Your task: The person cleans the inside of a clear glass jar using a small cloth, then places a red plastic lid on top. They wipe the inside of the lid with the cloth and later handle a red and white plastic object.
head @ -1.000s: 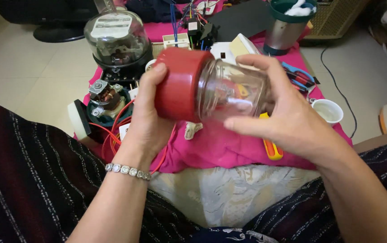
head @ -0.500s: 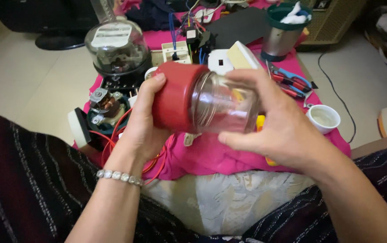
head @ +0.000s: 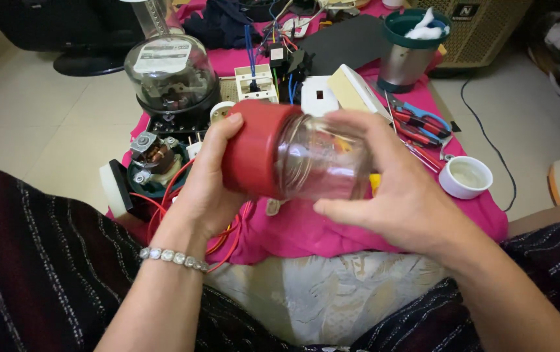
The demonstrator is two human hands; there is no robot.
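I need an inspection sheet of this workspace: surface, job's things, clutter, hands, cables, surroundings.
Surface: pink cloth over a low table.
Job's things: clear jar held sideways, red cap on it.
Clutter: glass-domed meter, bare motor, pliers, white cup, steel canister.
Hands: left hand in a grip on the cap; right hand around the glass.
Cables: red wires by the motor; black cord on the floor.
Surroundings: pale tiled floor.

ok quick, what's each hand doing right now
Left hand: closed around the red plastic lid.
Right hand: holding the clear glass jar.
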